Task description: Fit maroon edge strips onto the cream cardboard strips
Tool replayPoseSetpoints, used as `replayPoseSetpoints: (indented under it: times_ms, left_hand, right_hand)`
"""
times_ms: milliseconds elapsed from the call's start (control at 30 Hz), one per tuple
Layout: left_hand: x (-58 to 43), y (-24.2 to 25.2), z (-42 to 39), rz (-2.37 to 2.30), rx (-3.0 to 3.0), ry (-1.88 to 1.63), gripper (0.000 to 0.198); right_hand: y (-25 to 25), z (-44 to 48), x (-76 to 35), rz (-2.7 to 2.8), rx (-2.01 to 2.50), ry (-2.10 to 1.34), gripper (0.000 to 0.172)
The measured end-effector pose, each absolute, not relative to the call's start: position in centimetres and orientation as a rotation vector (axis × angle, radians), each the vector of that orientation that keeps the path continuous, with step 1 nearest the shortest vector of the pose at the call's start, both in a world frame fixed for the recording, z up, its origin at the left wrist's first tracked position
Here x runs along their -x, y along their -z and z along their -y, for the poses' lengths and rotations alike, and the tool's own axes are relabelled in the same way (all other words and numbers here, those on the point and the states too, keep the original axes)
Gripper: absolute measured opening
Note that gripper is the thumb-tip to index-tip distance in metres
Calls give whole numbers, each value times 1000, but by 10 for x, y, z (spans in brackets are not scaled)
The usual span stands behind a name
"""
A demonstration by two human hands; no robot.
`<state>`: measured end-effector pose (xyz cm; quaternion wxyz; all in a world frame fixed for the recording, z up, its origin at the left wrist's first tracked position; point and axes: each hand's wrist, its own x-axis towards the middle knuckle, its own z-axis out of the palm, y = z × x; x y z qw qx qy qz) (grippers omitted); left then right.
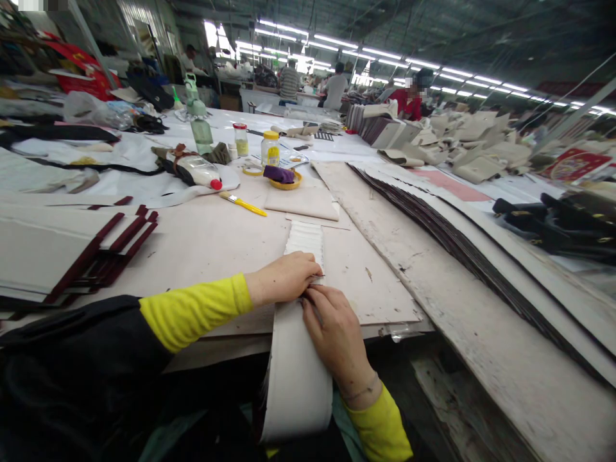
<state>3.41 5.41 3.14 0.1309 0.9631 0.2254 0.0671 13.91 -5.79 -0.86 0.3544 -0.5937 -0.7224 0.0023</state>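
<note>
Well off to the left of the hands, maroon-edged panels (72, 256) are lying stacked on the tabletop (202, 237). The left hand (283, 278) is pressing down, fingers curled, on a long white strip (298, 359) (it is draping over the near edge). The right hand (334, 333) is lying flat on the same strip, fingertips touching the left. Beyond them, a yellow brush (243, 204) is resting; to the right, dark-edged sheets (452, 237) are fanning out.
</note>
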Motion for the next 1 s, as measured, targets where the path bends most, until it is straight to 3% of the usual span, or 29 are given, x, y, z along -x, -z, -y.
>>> replayPoseSetpoints:
  times_ms: [267, 467, 567, 1000]
  left_hand:
    - [-25, -20, -45, -521, -2903, -308, 27]
    - [-22, -15, -38, -553, -3060, -326, 25]
    - [-21, -14, -38, -577, -3061, -348, 25]
    - [0, -13, -48, -615, -2778, -433, 32]
  right_hand:
    - [17, 58, -140, 1671, 1594, 0, 13]
    - [23, 51, -149, 1582, 1663, -76, 45]
    - [22, 48, -154, 1646, 1660, -112, 51]
    - [8, 45, -157, 2011, 1731, 126, 41]
